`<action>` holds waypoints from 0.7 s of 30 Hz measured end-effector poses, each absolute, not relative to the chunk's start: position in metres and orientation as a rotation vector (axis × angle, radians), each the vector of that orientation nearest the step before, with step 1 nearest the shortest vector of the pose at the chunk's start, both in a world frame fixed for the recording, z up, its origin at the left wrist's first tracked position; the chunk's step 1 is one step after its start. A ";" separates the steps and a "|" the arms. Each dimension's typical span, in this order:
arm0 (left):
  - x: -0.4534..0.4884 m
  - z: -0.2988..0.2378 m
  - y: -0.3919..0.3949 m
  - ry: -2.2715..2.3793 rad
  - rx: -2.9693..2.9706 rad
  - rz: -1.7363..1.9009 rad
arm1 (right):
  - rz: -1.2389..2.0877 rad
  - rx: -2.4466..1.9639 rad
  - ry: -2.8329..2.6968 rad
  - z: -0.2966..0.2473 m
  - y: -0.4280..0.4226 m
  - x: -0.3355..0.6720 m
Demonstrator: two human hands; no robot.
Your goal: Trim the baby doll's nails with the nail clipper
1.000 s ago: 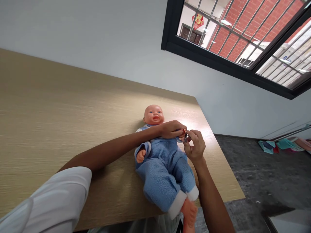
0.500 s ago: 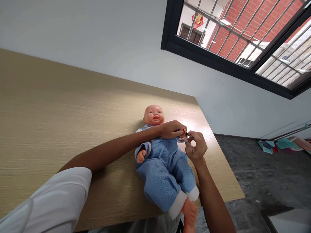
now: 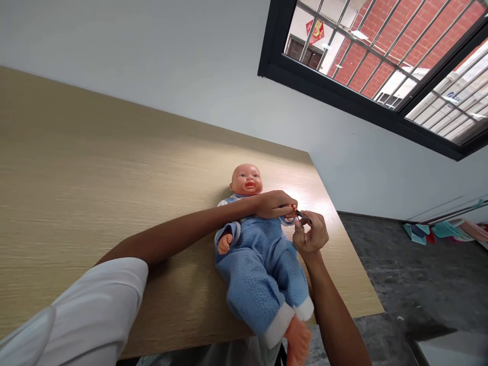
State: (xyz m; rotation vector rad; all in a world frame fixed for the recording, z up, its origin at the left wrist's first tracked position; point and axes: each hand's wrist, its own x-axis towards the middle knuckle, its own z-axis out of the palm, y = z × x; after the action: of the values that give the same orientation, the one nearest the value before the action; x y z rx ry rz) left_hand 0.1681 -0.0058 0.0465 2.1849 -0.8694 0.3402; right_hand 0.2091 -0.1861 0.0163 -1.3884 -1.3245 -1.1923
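A baby doll [image 3: 259, 254] in blue fleece overalls with white cuffs lies on its back, head away from me and feet over the table's near edge. My left hand [image 3: 276, 204] reaches across its chest, closed around the doll's hand [image 3: 292, 211] on the right side. In my right hand [image 3: 312, 235] I pinch small metal nail clippers [image 3: 304, 217], their tip at the doll's fingers. Whether the jaws touch a fingertip is too small to tell. The doll's other hand [image 3: 224, 244] rests free by its side.
The doll lies near the right end of a light wooden table [image 3: 95, 168]. A pale wall [image 3: 171, 61] runs behind it, with a barred, dark-framed window [image 3: 362, 96] above. Colourful items [image 3: 438, 229] stand at floor level on the right.
My right hand has drawn slightly back from the doll's fingers, and more of the clippers shows. The left hand keeps its hold. The whole view has shifted a little.
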 end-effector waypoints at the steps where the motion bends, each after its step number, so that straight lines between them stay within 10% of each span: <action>1: 0.168 0.047 -0.006 -0.869 2.183 0.338 | -1.188 -1.385 -1.323 0.015 -0.187 0.209; 21: 0.169 0.046 -0.005 -0.878 2.150 0.325 | -1.218 -1.356 -1.308 0.018 -0.195 0.212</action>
State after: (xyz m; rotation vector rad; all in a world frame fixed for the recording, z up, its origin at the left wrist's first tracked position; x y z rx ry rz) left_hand 0.1689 -0.0050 0.0460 2.1504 -0.8781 0.3245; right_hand 0.2115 -0.1952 0.0183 -1.3560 -1.3085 -1.2183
